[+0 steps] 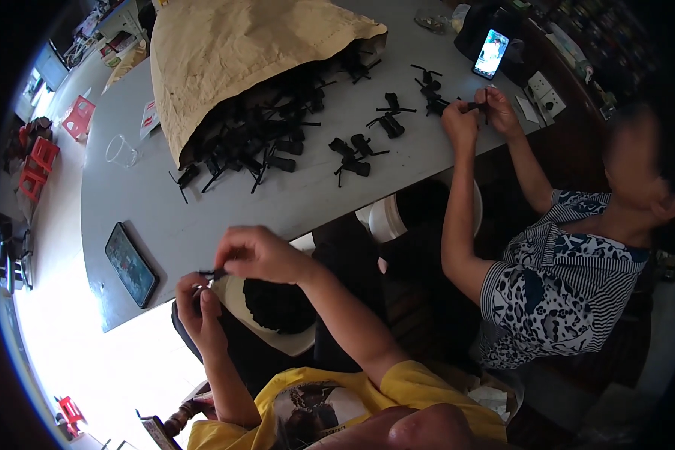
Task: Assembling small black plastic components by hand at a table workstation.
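Near the table's front edge, my left hand (201, 319) is raised with its fingertips closed round one end of a small black plastic part (211, 274). My right hand (264, 256) pinches the same part from above and to the right, so the fingertips of both hands nearly meet. Fingers cover much of the part, and its exact kind cannot be made out. Below my hands, between my legs, sits a pale tub (298, 346) holding a dark heap (277, 306). Black plastic parts with thin arms (266, 135) spill across the grey table (277, 206).
A large brown paper sack (247, 45) lies at the back, its mouth toward me. A phone (131, 266) and a clear cup (121, 152) are on the left. At right, a co-worker's hands (461, 124) hold a black part, near a propped lit phone (492, 54).
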The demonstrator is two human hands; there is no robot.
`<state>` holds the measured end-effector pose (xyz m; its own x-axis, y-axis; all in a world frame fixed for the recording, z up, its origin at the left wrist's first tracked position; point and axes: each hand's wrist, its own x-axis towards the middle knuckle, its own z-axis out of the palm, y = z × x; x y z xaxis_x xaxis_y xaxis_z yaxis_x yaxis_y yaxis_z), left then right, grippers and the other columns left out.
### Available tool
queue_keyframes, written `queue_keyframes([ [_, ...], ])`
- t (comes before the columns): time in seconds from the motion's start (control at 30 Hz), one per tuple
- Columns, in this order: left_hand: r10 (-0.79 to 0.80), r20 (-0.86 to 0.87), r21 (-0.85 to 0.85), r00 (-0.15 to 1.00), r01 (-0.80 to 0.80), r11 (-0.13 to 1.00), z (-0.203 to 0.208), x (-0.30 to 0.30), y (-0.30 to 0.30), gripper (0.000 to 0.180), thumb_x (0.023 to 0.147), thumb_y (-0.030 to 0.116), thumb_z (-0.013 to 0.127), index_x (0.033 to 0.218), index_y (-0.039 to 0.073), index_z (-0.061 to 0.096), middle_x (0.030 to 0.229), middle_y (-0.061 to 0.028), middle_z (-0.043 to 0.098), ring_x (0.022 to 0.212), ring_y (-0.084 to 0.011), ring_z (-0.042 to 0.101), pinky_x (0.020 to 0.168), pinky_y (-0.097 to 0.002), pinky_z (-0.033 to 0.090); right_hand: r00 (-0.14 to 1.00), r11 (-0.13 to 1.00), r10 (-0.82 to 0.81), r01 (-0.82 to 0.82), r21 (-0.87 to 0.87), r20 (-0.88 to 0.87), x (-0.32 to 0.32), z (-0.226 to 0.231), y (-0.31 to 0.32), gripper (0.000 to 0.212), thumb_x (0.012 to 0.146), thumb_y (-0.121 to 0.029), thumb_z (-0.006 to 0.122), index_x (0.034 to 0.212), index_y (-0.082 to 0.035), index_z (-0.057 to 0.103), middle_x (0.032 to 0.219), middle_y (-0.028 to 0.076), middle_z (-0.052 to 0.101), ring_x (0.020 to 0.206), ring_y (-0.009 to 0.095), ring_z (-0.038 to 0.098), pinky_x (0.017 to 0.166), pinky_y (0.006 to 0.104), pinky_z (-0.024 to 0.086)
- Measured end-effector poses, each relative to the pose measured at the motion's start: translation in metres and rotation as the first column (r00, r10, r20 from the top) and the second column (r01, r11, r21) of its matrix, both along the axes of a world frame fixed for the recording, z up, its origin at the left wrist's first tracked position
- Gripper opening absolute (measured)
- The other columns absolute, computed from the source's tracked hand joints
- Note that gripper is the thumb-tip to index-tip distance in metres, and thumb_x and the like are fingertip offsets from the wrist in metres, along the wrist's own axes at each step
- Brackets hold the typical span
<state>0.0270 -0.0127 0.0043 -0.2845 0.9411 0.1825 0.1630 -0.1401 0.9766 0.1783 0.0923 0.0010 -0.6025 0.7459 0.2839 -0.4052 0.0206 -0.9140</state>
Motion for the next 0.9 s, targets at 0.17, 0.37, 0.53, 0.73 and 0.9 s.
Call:
queue_keyframes([
  [0.17,0.004,-0.025,0.073,1.0,-0.002,0.997,-0.006,0.002,0.0,0.015,0.088,0.017,0.051,0.094,0.003,0.046,0.077,0.0022,0.041,0.056,-0.002,0.033,0.048,-0.0161,0.024,0.997,0.998,0.028,-0.023,-0.061,0.074,-0.012,0.002,-0.012,0.008,0.075,-0.002,0.059,0.083,0.0,0.057,0.079,0.004,0.058,0.075,0.01,0.057,0.071,0.0228,0.047],
  [0.37,0.129,0.129,0.039,0.983,-0.135,0.99,0.004,0.01,0.002,0.013,0.087,0.013,0.055,0.093,0.003,0.049,0.075,0.0015,0.045,0.053,-0.0016,0.035,0.047,-0.0149,0.026,0.993,0.996,0.072,-0.067,-0.057,0.091,-0.01,-0.001,-0.013,0.009,0.076,-0.004,0.06,0.084,0.0,0.057,0.078,0.005,0.059,0.073,0.009,0.057,0.069,0.0225,0.047],
  [0.53,0.108,0.179,0.147,0.978,-0.135,0.98,-0.009,-0.003,-0.001,0.011,0.087,0.011,0.055,0.092,0.004,0.049,0.081,-0.0005,0.045,0.053,-0.0016,0.035,0.046,-0.0143,0.025,0.98,0.974,0.177,-0.161,-0.161,0.087,-0.013,0.004,-0.016,0.012,0.082,-0.011,0.061,0.086,-0.001,0.055,0.073,0.002,0.057,0.062,0.006,0.054,0.056,0.0181,0.046],
  [0.73,-0.02,0.167,0.122,0.986,0.0,0.992,-0.014,-0.012,-0.002,0.032,0.076,0.028,0.069,0.079,0.004,0.049,0.084,-0.0016,0.045,0.065,-0.006,0.039,0.057,-0.0185,0.032,0.995,0.971,0.095,-0.085,-0.225,0.037,-0.017,-0.005,-0.018,0.024,0.086,-0.026,0.059,0.079,-0.005,0.052,0.058,-0.001,0.053,0.042,0.005,0.046,0.036,0.0152,0.034],
  [0.9,-0.224,0.303,-0.002,0.926,0.235,0.972,-0.007,-0.007,0.002,0.033,0.069,0.024,0.075,0.079,0.007,0.048,0.084,-0.0005,0.049,0.069,-0.0068,0.043,0.059,-0.0191,0.034,1.0,0.99,-0.009,0.007,0.142,0.014,-0.018,0.001,-0.021,0.022,0.084,-0.019,0.061,0.073,-0.004,0.05,0.062,-0.002,0.052,0.053,0.006,0.047,0.047,0.0204,0.036],
])
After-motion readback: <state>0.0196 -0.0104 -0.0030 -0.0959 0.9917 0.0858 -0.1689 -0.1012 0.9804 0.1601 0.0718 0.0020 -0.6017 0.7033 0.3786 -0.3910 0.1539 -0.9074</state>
